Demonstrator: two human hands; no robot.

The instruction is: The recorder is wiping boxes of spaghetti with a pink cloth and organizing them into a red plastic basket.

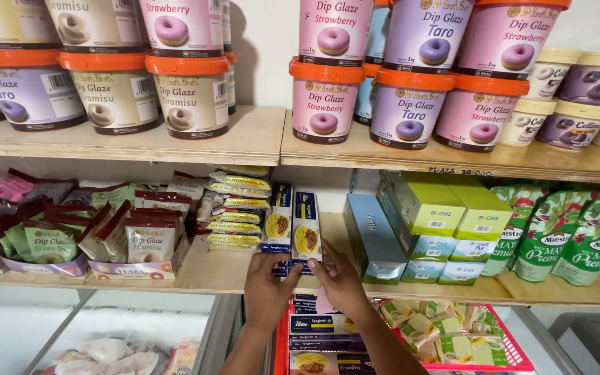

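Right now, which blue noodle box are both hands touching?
The right box of the two standing ones. Left hand and right hand meet at its bottom; the left box stands untouched beside it.

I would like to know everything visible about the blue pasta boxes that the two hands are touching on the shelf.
The blue pasta boxes are slim, dark blue cartons, apparently cardboard, each showing a picture of a pasta dish. They stand upright side by side on the wooden shelf, short ends toward the camera, between yellow packets and a light blue carton. The left hand and right hand press against their front ends.
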